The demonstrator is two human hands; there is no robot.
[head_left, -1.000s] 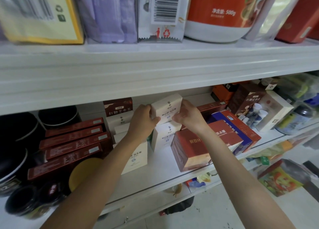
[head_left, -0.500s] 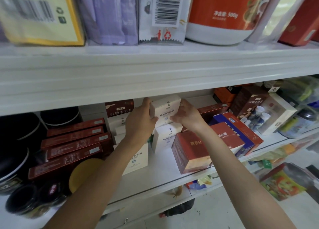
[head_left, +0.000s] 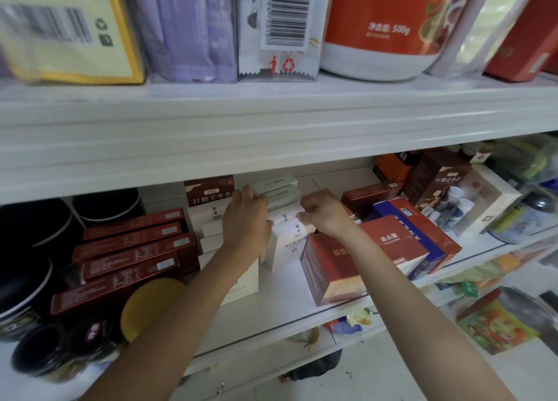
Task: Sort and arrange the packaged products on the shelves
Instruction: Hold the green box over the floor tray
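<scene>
On the middle shelf (head_left: pixel 271 307) two pale white boxes (head_left: pixel 277 189) lie stacked at the back, in shadow. My left hand (head_left: pixel 246 222) reaches in, its fingertips touching the left end of that stack. In front stands an upright white box (head_left: pixel 287 240) with dark print. My right hand (head_left: pixel 324 214) is beside it, curled fingers pinching its top right edge. More white boxes (head_left: pixel 211 219) stand behind my left wrist. A dark red box (head_left: pixel 329 267) stands just under my right wrist.
Long dark red boxes (head_left: pixel 133 249) are stacked at left, with black jars (head_left: pixel 33 267) and a yellow lid (head_left: pixel 148 304). Blue and red boxes (head_left: pixel 422 234) and a cup-printed box (head_left: pixel 471 201) stand at right. The upper shelf (head_left: pixel 271 113) carries bags and an orange tub (head_left: pixel 380 29).
The white box that both hands held has gone to the back onto another box. My right hand has let go and dropped to the front white box; the left stays at the stack.
</scene>
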